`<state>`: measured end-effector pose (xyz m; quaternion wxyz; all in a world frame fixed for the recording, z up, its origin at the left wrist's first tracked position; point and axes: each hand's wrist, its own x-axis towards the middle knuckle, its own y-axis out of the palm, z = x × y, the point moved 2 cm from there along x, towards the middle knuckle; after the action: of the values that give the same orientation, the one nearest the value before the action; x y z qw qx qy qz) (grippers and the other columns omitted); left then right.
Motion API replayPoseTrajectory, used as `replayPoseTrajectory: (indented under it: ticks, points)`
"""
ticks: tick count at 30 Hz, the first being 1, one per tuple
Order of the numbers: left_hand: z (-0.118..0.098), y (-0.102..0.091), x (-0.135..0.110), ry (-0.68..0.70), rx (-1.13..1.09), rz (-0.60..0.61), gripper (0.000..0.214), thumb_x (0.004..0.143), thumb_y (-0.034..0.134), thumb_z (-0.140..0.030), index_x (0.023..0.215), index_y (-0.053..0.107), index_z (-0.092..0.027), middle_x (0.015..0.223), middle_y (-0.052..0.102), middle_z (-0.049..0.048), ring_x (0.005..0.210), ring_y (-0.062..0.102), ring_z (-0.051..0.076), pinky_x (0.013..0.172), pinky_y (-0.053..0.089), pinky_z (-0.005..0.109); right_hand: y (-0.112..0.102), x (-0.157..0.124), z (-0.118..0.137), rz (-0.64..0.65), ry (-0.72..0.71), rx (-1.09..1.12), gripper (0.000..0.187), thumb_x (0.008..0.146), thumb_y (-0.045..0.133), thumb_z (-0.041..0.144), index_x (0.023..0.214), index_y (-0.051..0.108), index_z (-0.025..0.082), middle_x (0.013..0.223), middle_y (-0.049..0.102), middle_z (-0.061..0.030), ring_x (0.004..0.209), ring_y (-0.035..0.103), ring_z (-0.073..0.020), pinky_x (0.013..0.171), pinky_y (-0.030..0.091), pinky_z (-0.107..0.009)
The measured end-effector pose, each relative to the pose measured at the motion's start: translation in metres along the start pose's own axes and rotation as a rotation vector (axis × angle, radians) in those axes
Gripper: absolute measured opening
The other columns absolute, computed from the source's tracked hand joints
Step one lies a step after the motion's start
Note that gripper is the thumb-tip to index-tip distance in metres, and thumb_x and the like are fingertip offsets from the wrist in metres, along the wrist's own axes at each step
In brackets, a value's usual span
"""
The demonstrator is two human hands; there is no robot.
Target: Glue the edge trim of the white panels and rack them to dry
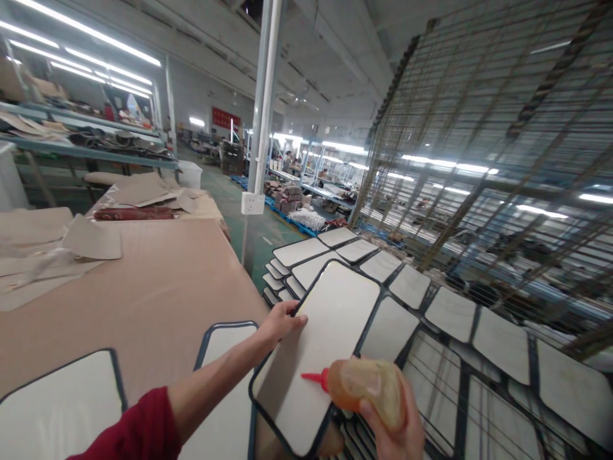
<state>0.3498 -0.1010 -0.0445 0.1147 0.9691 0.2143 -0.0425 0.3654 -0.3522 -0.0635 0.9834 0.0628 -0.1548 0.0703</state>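
Observation:
My left hand (282,322) grips the left edge of a white rounded panel with a dark border (335,306), thumb on its face. The panel is tilted in front of me. In my right hand (395,421) is a squeeze bottle (366,383) of amber liquid with a red nozzle, pointing left over the panel's lower part. Whether the nozzle tip touches the panel I cannot tell. Two similar bordered panels lie on the table at left, a near one (62,402) and another (230,338) partly behind my left forearm.
A tan table (167,275) spreads to my left, with loose beige sheets (90,236) on it. Many bordered panels rest in layers on a rack (450,313) to the right. A wire mesh frame (479,128) leans above them. A post with a socket box (253,203) stands ahead.

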Motion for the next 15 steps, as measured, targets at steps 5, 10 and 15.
replayPoseTrajectory:
  ticks: [5, 10, 15]
  points:
    - [0.002, 0.003, 0.0, -0.02, 0.036, 0.057, 0.03, 0.047, 0.075, -0.03, 0.07, 0.066, -0.013, 0.059, 0.061, -0.0013, 0.052, 0.052, 0.013, 0.051, 0.037, 0.024, -0.002, 0.05, 0.022, -0.27, -0.181, 0.048, 0.074, 0.058, 0.087, 0.043, 0.12, 0.054, 0.019, 0.117, 0.062, -0.0114, 0.108, 0.06, -0.0313, 0.103, 0.043, -0.053]
    - [-0.003, 0.009, -0.002, -0.008, -0.004, 0.102, 0.029, 0.049, 0.076, -0.031, 0.071, 0.067, -0.014, 0.063, 0.065, 0.0004, 0.053, 0.055, 0.014, 0.052, 0.039, 0.024, -0.006, 0.091, 0.023, -0.3, -0.247, -0.004, 0.074, 0.06, 0.087, 0.041, 0.122, 0.054, 0.019, 0.121, 0.058, -0.0088, 0.115, 0.055, -0.0296, 0.107, 0.038, -0.051]
    - [-0.006, 0.0, 0.006, -0.024, -0.038, 0.039, 0.034, 0.045, 0.079, -0.031, 0.072, 0.066, -0.014, 0.061, 0.064, -0.0004, 0.055, 0.057, 0.016, 0.053, 0.04, 0.025, 0.013, 0.024, -0.005, -0.12, -0.122, -0.067, 0.065, 0.064, 0.084, 0.043, 0.119, 0.059, 0.02, 0.116, 0.065, -0.0096, 0.104, 0.063, -0.0292, 0.092, 0.052, -0.041]
